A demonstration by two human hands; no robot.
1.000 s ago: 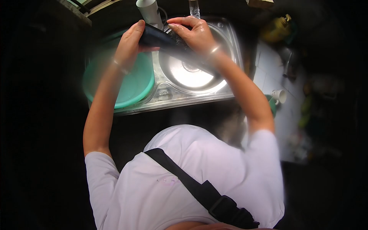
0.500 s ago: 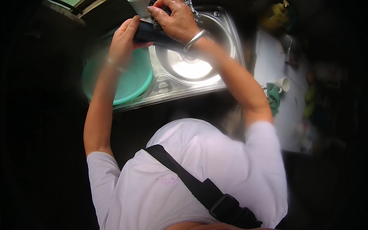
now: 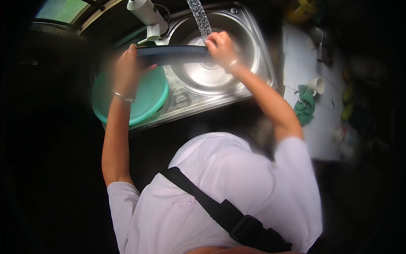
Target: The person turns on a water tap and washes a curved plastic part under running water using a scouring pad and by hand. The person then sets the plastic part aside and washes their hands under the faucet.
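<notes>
1. head view, the change: the dark item (image 3: 177,55) has swung from a slant to nearly level, spanning the green tub (image 3: 157,99) and round sink bowl (image 3: 246,44). the left hand (image 3: 123,70) grips one end; the right hand (image 3: 223,50) has come down, fingers curled on the other. that looks like a steadier, two-ended hold, with running water (image 3: 199,19) beside the right hand.
2. head view, containers: water falls into the sink bowl; the tub's contents are unclear. the white cup (image 3: 318,85) lies tipped beside a green cloth (image 3: 304,108), its inside unreadable.
</notes>
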